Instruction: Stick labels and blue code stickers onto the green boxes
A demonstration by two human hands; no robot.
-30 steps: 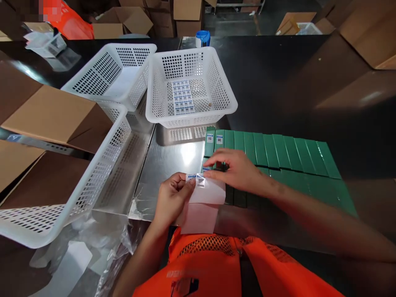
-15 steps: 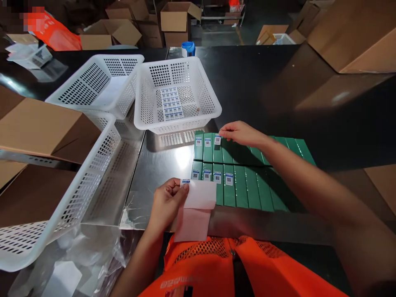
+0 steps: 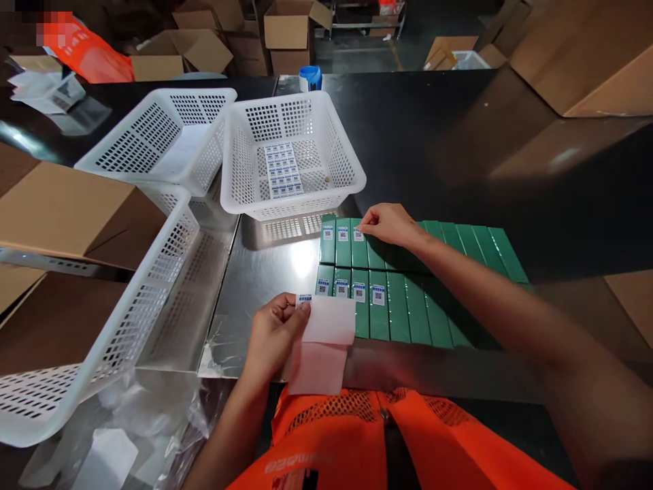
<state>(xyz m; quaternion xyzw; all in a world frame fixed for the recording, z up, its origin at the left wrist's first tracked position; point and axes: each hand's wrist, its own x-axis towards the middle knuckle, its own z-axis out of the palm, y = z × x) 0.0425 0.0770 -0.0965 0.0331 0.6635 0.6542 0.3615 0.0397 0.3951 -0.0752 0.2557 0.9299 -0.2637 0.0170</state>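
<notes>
Two rows of green boxes (image 3: 433, 299) lie side by side on the steel table. The leftmost boxes in each row carry small white-and-blue stickers (image 3: 378, 294). My right hand (image 3: 388, 225) rests on the far row, fingertips pressing the third sticker (image 3: 358, 234) onto its box. My left hand (image 3: 273, 331) holds a white sticker backing sheet (image 3: 326, 337) at the table's near edge, with one sticker left at the sheet's top corner.
A white perforated basket (image 3: 352, 173) with a sheet of stickers stands behind the boxes. Two more white baskets (image 3: 153, 143) sit to the left, beside cardboard flaps (image 3: 66, 204). Crumpled plastic wrap (image 3: 143, 422) lies at lower left. Cardboard boxes stand at the back.
My right hand peeled a sticker off the sheet, carried it to the far row of boxes and now presses it down. My left hand kept the sheet still.
</notes>
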